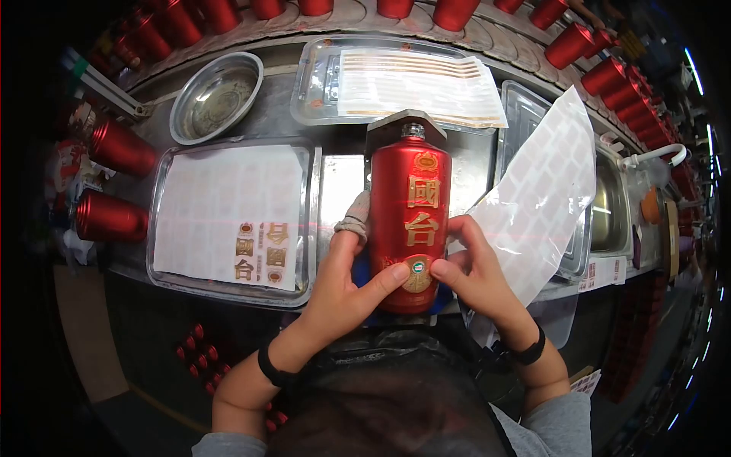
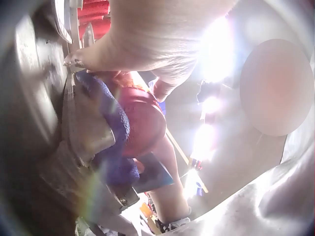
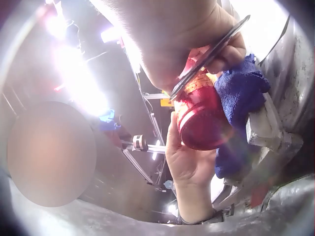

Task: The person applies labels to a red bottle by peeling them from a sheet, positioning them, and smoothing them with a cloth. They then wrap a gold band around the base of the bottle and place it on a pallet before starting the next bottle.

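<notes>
A red bottle (image 1: 387,206) with gold characters lies face up in the head view, its neck pointing away from me. My left hand (image 1: 335,289) holds its left side, thumb on the edge of the round gold emblem (image 1: 416,281) near the base. A pale wrap (image 1: 354,217) covers one left finger. From the other side my right hand (image 1: 483,274) holds the bottle, its thumb also at the emblem. Blue cloth (image 3: 241,91) pads the support beneath. In the right wrist view a thin dark strip (image 3: 211,54) crosses the right hand.
A left tray (image 1: 311,228) bears a backing sheet (image 1: 221,198) with a few gold characters. Striped sheets (image 1: 419,84) lie on the back tray. A metal bowl (image 1: 217,99) stands back left, and a patterned film (image 1: 541,198) slants at right. Red cups (image 1: 110,217) stand around the edges.
</notes>
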{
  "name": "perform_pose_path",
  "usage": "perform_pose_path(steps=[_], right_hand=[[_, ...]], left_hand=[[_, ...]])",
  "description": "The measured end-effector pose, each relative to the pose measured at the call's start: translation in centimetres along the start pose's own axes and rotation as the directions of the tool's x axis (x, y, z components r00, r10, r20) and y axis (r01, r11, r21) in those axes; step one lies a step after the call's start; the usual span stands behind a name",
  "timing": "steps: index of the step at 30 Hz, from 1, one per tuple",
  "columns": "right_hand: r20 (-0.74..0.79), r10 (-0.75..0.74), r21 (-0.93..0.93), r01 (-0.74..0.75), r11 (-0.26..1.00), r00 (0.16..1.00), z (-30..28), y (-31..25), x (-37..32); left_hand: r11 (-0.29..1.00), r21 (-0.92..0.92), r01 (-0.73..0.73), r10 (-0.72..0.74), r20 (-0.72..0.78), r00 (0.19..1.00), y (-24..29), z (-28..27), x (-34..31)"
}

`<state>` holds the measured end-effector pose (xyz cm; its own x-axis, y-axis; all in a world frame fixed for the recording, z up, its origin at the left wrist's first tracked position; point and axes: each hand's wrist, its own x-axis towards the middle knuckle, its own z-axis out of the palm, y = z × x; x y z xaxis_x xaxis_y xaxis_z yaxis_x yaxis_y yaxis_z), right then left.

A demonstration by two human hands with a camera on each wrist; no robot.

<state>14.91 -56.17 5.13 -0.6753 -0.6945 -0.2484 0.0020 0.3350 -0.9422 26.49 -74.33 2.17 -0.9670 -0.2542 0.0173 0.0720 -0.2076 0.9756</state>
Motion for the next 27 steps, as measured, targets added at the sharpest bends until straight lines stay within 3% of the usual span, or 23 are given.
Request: perform_pose_path(steps=[11, 14, 17, 20, 27], right_hand=[[-0.005, 0.01, -0.011, -0.01, 1.0, 1.0, 0.08, -0.75, 0.01], [-0.013, 0.003, -0.021, -0.004, 1.0, 1.0, 0.21, -0.65, 0.04], [-0.02, 0.011, -0.024, -0.011, 1.0, 1.0, 0.28, -0.63, -0.01], [-0.019, 0.011, -0.032, -0.011, 0.999, 1.0, 0.18, -0.42, -0.1], [-0.033, 0.009, -0.04, -0.01, 0.999, 0.999, 0.35, -0.73, -0.04]], left_hand=[[0.999, -0.033, -0.041, 0.042, 0.034, 0.999, -0.51, -0.46, -0.03], [0.998, -0.06, 0.013, -0.012, 0.025, 1.0, 0.13, -0.45, -0.17], [0.973, -0.214, 0.085, -0.086, 0.003, 0.996, -0.45, -0.61, -0.14], [0.99, -0.131, 0.051, -0.049, 0.023, 0.999, -0.2, -0.56, -0.19], [0.983, -0.186, -0.008, 0.003, -0.026, 1.0, -0.58, 0.17, 0.12]])
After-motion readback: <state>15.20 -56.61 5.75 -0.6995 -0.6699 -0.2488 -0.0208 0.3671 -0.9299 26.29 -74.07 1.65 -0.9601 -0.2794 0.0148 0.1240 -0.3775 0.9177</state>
